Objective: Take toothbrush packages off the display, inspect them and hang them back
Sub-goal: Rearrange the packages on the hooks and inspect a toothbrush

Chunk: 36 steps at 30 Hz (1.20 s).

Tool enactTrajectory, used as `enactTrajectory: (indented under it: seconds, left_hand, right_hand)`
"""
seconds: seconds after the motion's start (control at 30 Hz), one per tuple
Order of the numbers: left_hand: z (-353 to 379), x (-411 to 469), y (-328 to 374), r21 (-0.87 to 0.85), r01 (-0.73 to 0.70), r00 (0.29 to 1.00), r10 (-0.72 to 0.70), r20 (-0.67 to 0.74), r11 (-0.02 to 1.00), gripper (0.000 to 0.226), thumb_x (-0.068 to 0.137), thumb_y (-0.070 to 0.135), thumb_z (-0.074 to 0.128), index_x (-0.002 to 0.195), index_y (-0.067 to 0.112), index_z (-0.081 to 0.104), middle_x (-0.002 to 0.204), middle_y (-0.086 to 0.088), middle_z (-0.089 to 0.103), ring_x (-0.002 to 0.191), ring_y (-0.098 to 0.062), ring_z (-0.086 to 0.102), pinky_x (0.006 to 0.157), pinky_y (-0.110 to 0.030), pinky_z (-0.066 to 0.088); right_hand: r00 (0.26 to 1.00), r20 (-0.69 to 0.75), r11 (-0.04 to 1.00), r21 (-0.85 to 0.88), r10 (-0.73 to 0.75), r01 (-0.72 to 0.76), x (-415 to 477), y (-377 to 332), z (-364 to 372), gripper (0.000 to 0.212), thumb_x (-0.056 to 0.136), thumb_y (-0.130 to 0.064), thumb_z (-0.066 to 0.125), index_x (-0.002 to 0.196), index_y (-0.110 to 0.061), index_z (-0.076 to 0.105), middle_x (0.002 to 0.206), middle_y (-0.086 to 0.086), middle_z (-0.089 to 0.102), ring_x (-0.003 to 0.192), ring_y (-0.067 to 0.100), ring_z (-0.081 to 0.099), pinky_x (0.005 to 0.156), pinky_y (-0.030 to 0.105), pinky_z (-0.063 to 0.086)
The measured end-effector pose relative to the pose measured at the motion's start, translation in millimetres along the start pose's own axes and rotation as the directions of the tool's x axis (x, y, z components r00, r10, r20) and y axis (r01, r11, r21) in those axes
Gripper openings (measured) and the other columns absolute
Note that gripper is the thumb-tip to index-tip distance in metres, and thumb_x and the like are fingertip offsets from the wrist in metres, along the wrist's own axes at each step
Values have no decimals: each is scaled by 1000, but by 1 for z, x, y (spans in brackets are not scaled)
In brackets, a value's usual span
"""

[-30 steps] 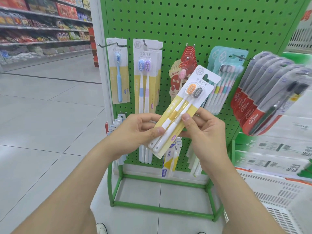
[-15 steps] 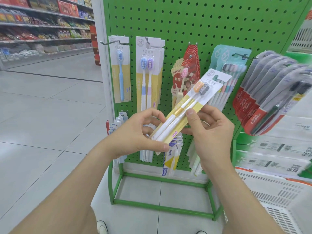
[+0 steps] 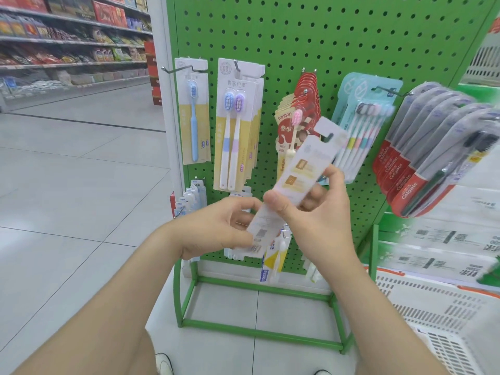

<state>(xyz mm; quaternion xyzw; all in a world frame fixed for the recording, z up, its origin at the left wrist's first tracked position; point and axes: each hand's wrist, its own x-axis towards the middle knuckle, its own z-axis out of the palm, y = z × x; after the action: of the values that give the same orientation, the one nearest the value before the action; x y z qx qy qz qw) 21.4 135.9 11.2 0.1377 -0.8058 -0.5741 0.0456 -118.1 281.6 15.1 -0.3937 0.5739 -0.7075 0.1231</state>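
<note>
The toothbrush package (image 3: 303, 169) now shows its printed back, flipped over since a second ago; the left hand (image 3: 213, 228) pinches its lower end, the right hand (image 3: 319, 226) grips mid-card; its long axis slants up-right, hang hole farthest, toward the green pegboard (image 3: 351, 44).

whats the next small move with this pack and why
The left hand and right hand hold the package off the display, barcode side toward the camera. Probably best to turn it front-out and lift it toward the hook above the matching twin-brush packs.
</note>
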Motion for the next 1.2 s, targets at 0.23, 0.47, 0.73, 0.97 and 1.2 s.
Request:
enactTrajectory:
  seconds: [0.23,0.47,0.73,0.97,1.2]
  left_hand:
    - [1,3,-2,-73,-52,997,47,-57,996,47,102,-9,59,140,18,66,132,-1,75,119,-28,74,105,-51,58]
    - [1,5,0,-30,-85,976,77,-206,996,42,97,7,76,136,21,67,122,2,79,111,-24,77,103,-52,59]
    - [4,2,12,-4,-219,863,191,-468,976,16,99,26,76,100,10,72,104,-10,79,90,-28,80,74,-54,67]
    - [0,5,5,172,-351,615,365,-699,920,31,103,32,71,79,15,62,76,-3,74,65,-13,68,59,-29,52]
    - [-9,10,3,240,-402,520,436,-734,884,47,105,43,66,81,4,52,77,-25,61,68,-44,59,55,-51,48]
  right_hand:
    - [998,55,991,-135,1,6,6,10,-7,42,84,-11,90,120,-18,70,108,-12,81,99,6,77,79,29,64]
    - [988,154,972,-233,4,33,7,16,-7,39,92,-5,81,126,-24,73,111,-16,80,104,9,76,90,42,64]
    - [980,195,977,-213,29,14,7,17,-7,33,109,-33,59,100,-9,80,93,16,80,86,42,75,73,62,61]
    - [927,375,979,-191,1,77,10,30,27,31,100,-34,66,96,-9,82,89,16,79,82,41,74,69,57,61]
    - [982,79,970,-159,-172,183,28,37,50,52,107,-43,56,67,-11,60,53,-2,61,48,20,61,60,53,57]
